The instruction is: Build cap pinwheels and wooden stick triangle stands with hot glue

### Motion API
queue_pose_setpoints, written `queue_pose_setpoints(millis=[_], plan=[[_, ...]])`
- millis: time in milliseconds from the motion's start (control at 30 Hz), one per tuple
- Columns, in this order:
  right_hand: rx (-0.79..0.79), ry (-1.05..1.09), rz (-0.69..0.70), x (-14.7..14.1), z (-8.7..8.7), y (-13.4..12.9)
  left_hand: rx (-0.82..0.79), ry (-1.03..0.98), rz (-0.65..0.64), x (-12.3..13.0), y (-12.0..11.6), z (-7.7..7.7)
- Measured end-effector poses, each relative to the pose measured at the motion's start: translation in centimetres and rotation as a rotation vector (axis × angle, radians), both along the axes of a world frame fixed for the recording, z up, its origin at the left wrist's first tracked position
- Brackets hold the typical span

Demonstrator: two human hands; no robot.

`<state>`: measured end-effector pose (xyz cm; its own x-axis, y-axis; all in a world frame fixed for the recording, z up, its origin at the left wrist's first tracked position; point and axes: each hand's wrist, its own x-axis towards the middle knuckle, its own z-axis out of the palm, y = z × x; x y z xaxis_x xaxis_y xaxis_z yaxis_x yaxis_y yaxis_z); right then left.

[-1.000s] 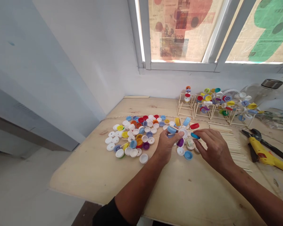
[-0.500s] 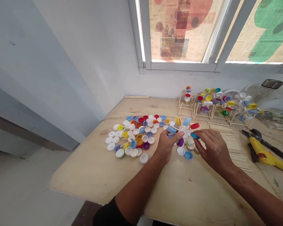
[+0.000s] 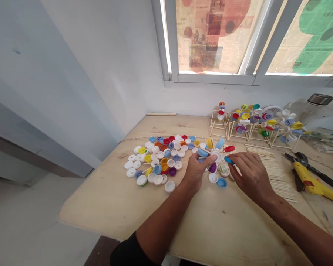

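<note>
A wheel made of bottle caps on thin sticks, with a white cap (image 3: 217,156) at its hub, is held above the table. My left hand (image 3: 195,170) is closed on it, the thumb pressing the hub's edge. Around the hub stand a yellow cap (image 3: 209,143), a light blue cap (image 3: 220,143) and a red cap (image 3: 229,148). My right hand (image 3: 251,175) pinches a blue bottle cap (image 3: 229,160) at the wheel's right side; whether it is fixed to a stick is hidden by the fingers. Below lie a loose white cap (image 3: 212,178) and a blue one (image 3: 222,182).
Many loose bottle caps (image 3: 170,186) spread left of my hands. Sticks (image 3: 272,168) lie in rows to the right, beside a yellow glue gun (image 3: 312,181) and black-handled pliers (image 3: 302,159). Stick frames with cap wheels (image 3: 241,127) stand at the back, near a lidded jar (image 3: 320,99).
Almost nothing differs. Both hands keep their hold on the cap wheel and the blue cap, and the view has shifted very slightly.
</note>
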<state>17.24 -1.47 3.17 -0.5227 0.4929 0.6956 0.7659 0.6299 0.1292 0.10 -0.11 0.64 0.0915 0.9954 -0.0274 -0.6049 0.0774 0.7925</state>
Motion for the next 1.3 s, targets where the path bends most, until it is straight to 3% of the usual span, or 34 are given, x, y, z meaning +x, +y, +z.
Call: queue_pose_setpoints(millis=[367, 500, 600, 700, 800, 900, 1033, 1300], plan=[[0.032, -0.005, -0.009, 0.0, -0.3, 0.1, -0.014, 0.002, 0.003, 0.0, 0.1, 0.1], [0.001, 0.084, -0.042, 0.2, -0.6, -0.4, -0.022, -0.008, 0.015, 0.0, 0.1, 0.1], [-0.140, 0.292, -0.111, 0.5, -0.8, -1.1, -0.021, -0.013, 0.030, 0.0, 0.2, 0.0], [-0.409, 0.571, -0.183, 0.5, -0.9, -1.4, 0.003, 0.017, 0.029, 0.0, 0.2, -0.2], [-0.668, 0.864, -0.151, 0.0, -0.9, -1.2, 0.040, 0.084, 0.025, 0.0, 0.1, -0.4], [-0.822, 1.155, -0.098, -1.0, -1.0, -0.9, 0.057, 0.142, 0.027, -0.1, 0.0, -0.3], [-0.908, 1.318, -0.084, -2.2, -1.2, -0.6, 0.045, 0.169, 0.057, 0.0, 0.0, -0.1], [-0.973, 1.355, 0.041, -2.2, -2.6, -0.4, 0.038, 0.198, 0.035, -0.1, 0.0, -0.4]])
